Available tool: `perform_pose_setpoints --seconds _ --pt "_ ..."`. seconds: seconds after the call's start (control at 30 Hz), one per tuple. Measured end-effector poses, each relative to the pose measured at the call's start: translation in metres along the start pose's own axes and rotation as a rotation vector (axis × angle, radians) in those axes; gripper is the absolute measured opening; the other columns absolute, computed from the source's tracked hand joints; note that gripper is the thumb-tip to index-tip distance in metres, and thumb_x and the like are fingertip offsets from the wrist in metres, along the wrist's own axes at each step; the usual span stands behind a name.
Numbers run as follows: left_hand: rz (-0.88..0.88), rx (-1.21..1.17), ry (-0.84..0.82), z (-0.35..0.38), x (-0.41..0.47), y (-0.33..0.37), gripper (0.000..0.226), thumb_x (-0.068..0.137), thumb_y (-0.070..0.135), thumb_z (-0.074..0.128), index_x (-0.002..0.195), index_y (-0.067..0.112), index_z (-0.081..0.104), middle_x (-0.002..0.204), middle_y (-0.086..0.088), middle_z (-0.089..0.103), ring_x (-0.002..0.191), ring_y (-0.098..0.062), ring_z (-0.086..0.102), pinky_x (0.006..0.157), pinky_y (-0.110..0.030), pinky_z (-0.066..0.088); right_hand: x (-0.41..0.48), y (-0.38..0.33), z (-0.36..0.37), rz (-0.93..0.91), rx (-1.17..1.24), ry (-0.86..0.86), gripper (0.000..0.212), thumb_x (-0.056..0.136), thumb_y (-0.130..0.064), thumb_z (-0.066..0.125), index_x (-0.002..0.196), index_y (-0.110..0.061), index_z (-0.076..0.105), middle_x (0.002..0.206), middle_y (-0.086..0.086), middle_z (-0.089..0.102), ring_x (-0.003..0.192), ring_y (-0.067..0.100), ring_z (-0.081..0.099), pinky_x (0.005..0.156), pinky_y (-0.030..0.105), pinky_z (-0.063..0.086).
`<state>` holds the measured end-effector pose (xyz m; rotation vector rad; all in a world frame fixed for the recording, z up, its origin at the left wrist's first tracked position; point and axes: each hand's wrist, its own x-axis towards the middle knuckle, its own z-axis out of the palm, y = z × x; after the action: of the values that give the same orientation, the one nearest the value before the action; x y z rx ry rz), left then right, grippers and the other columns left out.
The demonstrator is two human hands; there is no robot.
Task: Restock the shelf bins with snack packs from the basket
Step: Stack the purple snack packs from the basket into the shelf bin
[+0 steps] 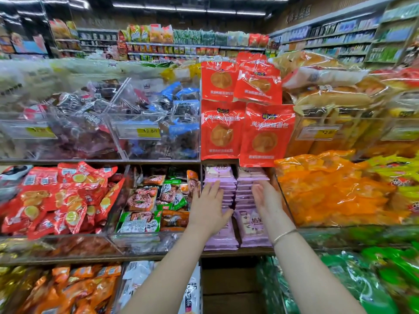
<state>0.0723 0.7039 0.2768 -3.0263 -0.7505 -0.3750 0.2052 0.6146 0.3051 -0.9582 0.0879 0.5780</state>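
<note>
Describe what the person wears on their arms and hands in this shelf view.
Both forearms are bare, with no sleeves reaching into view and no gloves. The left hand shows no rings or watch. The right hand is also unadorned, but a thin, light metallic bracelet circles the right wrist.

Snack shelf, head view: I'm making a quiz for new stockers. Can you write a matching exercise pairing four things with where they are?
Things:
1. purple packs
2. red bread bags
3. orange packs
4. left hand

Places:
A. right of the purple stacks
B. resting on the left purple stack
C. above the purple packs
D. between the two hands

Pairs: 1-D, 2-C, 3-A, 4-B
</note>
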Motion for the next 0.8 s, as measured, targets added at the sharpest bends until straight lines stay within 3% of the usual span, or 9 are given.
perform_pose_setpoints --seconds 0.07,0.1,0.17,0.2,0.3,0.37,0.43,0.6,0.8 --pt "0.002 -0.045 0.008 -0.001 -0.002 0.0 0.065 0.094 0.055 0.037 0.146 0.017 0.031 0.16 -0.001 0.011 0.147 -0.02 0.008 0.118 -0.048 0.01 -0.009 0.011 -0.011 -0.144 -0.373 0.006 0.038 0.093 -0.003 0.045 0.13 0.004 0.044 0.135 0.027 0.047 0.123 0.036 0.05 0.105 0.04 0.042" --pt "0.0 -0.074 0.029 -0.003 -0.003 -0.001 0.062 0.094 0.052 0.039 0.145 0.017 0.033 0.16 -0.001 0.014 0.146 -0.02 0.01 0.118 -0.046 0.011 -0.013 0.016 -0.016 -0.254 -0.598 -0.011 0.032 0.091 -0.005 0.046 0.123 -0.005 0.05 0.128 0.02 0.054 0.113 0.03 0.057 0.098 0.034 0.048" --pt "-0.011 -0.114 0.116 -0.007 -0.007 0.001 0.053 0.094 0.044 0.043 0.14 0.016 0.039 0.156 -0.003 0.023 0.143 -0.02 0.019 0.118 -0.04 0.016 -0.019 0.023 -0.019 -0.5 -1.115 -0.178 0.021 0.089 -0.006 0.047 0.103 -0.017 0.058 0.108 0.004 0.063 0.089 0.016 0.06 0.074 0.016 0.048" --pt "-0.028 -0.121 0.174 -0.009 -0.011 0.002 0.05 0.094 0.04 0.043 0.137 0.015 0.042 0.153 -0.004 0.029 0.141 -0.02 0.024 0.115 -0.037 0.021 -0.02 0.025 -0.017 -0.576 -1.35 -0.293 0.021 0.088 -0.006 0.046 0.097 -0.018 0.061 0.102 0.002 0.065 0.086 0.017 0.06 0.067 0.018 0.045" --pt "-0.126 -0.129 0.315 -0.009 -0.034 0.003 0.044 0.088 0.036 0.052 0.124 0.01 0.052 0.133 -0.007 0.05 0.122 -0.025 0.046 0.097 -0.037 0.042 -0.015 0.028 0.0 -0.638 -1.782 -0.545 0.028 0.088 -0.007 0.043 0.102 -0.015 0.066 0.109 0.006 0.067 0.101 0.024 0.06 0.08 0.032 0.049" --pt "-0.143 -0.065 0.375 -0.002 -0.054 0.0 0.042 0.08 0.034 0.063 0.113 0.01 0.059 0.113 -0.007 0.06 0.1 -0.026 0.059 0.074 -0.037 0.051 -0.007 0.03 0.015 -0.628 -1.885 -0.619 0.033 0.088 -0.006 0.04 0.112 -0.014 0.062 0.119 0.008 0.063 0.108 0.026 0.058 0.088 0.035 0.049" --pt "-0.116 0.011 0.386 0.008 -0.069 -0.003 0.043 0.075 0.031 0.069 0.113 0.011 0.062 0.102 -0.005 0.064 0.087 -0.024 0.062 0.065 -0.036 0.051 0.004 0.029 0.029 -0.607 -1.892 -0.636 0.033 0.089 -0.003 0.04 0.115 -0.011 0.059 0.124 0.011 0.059 0.111 0.027 0.056 0.092 0.035 0.047" --pt "-0.117 0.101 0.396 0.007 -0.069 -0.004 0.043 0.072 0.029 0.071 0.112 0.013 0.065 0.093 -0.001 0.066 0.078 -0.021 0.062 0.06 -0.035 0.05 0.025 0.027 0.058 -0.57 -1.883 -0.612 0.017 0.088 0.001 0.039 0.094 -0.006 0.053 0.118 0.02 0.055 0.104 0.032 0.055 0.087 0.036 0.045" --pt "-0.121 0.085 0.416 0.007 -0.069 -0.004 0.043 0.07 0.029 0.073 0.11 0.014 0.065 0.09 -0.001 0.065 0.076 -0.02 0.062 0.058 -0.033 0.049 0.023 0.032 0.054 -0.568 -1.869 -0.593 0.024 0.091 -0.003 0.04 0.11 0.001 0.054 0.123 0.02 0.051 0.103 0.033 0.055 0.089 0.036 0.045"
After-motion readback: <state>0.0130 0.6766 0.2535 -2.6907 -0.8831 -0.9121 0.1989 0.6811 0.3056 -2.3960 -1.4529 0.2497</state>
